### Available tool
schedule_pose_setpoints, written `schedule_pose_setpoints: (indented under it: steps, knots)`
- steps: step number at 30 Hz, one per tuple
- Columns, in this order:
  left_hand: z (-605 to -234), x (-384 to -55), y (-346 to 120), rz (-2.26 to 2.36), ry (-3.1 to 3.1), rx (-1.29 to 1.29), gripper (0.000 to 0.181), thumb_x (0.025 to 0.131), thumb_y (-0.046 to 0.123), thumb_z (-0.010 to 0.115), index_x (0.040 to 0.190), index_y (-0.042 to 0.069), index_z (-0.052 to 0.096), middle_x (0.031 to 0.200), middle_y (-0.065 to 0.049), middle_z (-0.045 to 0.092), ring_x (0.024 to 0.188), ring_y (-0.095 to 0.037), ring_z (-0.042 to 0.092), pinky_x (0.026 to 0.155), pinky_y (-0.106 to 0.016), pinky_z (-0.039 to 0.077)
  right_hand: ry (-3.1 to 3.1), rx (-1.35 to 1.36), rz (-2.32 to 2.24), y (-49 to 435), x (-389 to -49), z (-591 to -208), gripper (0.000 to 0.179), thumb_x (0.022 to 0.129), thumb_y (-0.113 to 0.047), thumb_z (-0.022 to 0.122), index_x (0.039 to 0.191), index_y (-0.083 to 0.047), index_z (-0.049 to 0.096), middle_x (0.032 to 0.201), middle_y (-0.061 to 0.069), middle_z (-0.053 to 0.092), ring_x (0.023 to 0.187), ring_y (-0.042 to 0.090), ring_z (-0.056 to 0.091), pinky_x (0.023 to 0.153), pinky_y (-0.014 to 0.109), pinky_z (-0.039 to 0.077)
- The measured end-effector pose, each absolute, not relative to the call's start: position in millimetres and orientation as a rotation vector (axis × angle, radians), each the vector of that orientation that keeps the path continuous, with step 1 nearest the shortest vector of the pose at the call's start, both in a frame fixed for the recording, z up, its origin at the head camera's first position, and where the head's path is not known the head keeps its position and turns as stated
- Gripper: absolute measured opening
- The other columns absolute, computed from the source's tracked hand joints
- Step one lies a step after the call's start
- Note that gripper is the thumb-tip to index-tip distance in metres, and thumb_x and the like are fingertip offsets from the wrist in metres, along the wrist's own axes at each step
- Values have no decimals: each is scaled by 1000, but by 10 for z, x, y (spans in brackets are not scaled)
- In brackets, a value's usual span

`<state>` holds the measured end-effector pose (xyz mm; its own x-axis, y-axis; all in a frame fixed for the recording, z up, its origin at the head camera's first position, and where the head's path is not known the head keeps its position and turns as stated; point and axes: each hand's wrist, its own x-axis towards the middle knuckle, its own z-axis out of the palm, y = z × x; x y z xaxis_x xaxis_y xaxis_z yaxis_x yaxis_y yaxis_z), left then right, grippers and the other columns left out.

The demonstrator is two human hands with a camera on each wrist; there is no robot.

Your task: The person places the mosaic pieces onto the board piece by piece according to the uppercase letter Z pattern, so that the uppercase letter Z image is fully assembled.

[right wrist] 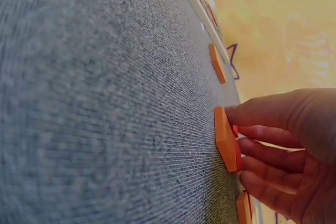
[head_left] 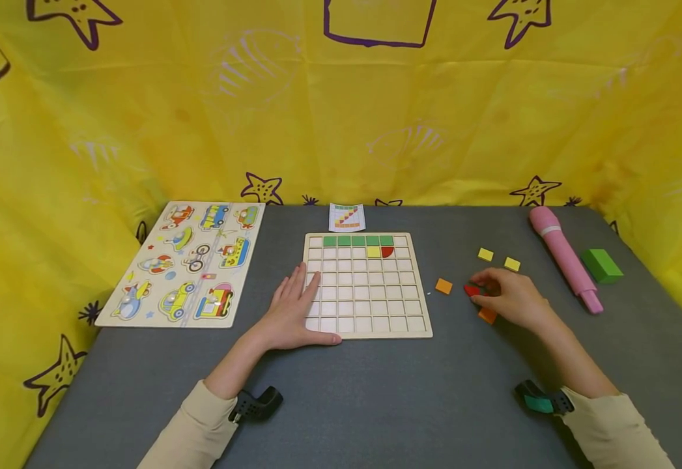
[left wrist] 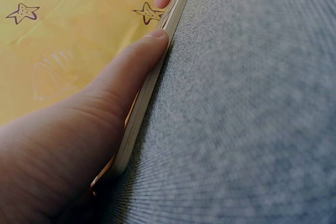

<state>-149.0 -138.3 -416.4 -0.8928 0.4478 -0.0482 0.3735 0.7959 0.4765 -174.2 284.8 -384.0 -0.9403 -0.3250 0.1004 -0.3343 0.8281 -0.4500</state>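
Red tile (head_left: 470,290) lies between the fingers (head_left: 485,275) of the right hand (head_left: 513,299)

Bright yellow fabric (head_left: 341,117) hangs behind the worktop (head_left: 376,404) and along both its sides, creased and rippled in places. Purple-outlined starfish (head_left: 261,189) and faint, pale striped fish (head_left: 258,62) are printed across it, with part of a large dark-edged four-sided outline (head_left: 376,43) at the top. The worktop is dark grey with a fine, woven-looking texture. Soft, fairly even light falls over everything.
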Motion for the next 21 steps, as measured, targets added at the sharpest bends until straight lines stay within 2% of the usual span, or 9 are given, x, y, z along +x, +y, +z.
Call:
schedule_pose_setpoints:
  steps: [9, 13, 21]
  knots:
    - [-4170, -1492, -1390, 704, 2831, 652, 124, 70, 68, 74, 156, 2, 13, 160, -21, -9, 148, -34, -7, 116, -52, 0, -2974, 542, 780, 2680, -1816, -3794, 20, 84, -17, 76, 100, -4, 72, 89, 6, 70, 79, 23, 63, 73, 41, 49]
    - [-4168, -1488, -1386, 705, 2835, 660, 123, 70, 67, 74, 155, 2, 14, 160, -22, -9, 148, -34, -6, 116, -52, 1, -2946, 566, 881, 2487, -1886, -3803, 22, 85, -14, 76, 102, -3, 71, 88, 6, 70, 79, 22, 65, 71, 38, 51]
    - [-4172, -1490, -1383, 704, 2836, 657, 124, 70, 67, 74, 156, 3, 13, 160, -21, -9, 148, -34, -7, 116, -51, 0, -2872, 700, 992, 1998, -2050, -3883, 21, 84, -13, 78, 102, -5, 71, 87, 4, 66, 75, 18, 59, 68, 33, 49]
